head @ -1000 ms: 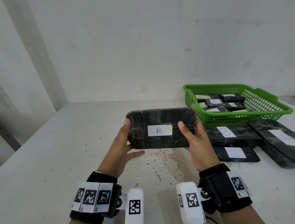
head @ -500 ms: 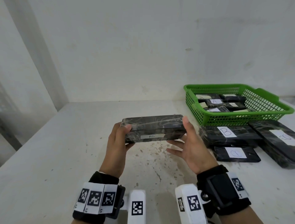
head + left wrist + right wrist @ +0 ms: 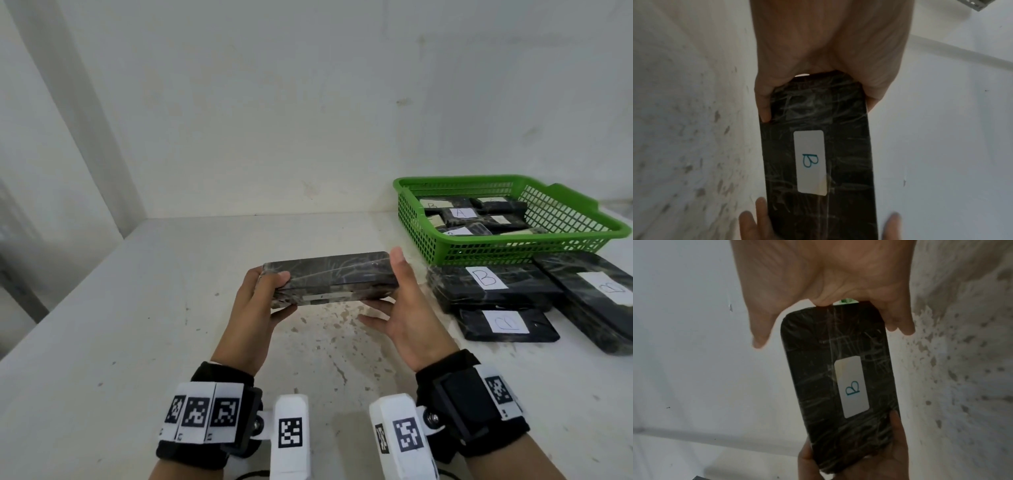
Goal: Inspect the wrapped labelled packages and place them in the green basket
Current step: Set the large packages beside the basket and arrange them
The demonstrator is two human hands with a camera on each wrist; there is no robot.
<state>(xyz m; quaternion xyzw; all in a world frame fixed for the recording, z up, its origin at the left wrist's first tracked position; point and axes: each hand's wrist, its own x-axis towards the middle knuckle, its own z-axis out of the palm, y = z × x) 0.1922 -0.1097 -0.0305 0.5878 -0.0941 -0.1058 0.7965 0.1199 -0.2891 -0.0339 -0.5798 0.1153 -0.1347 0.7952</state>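
Left of the green basket [image 3: 507,219], above the desk [image 3: 137,325], the left hand [image 3: 255,308] grips one end of the wrapped package [image 3: 330,274] with curled fingers, and the right hand [image 3: 404,315] supports the other end with fingers nearly straight.

At lower right of the head view, the rightmost table package [image 3: 603,305] is running off the frame edge; labels inside the green basket [image 3: 424,236] are staying mostly unreadable.
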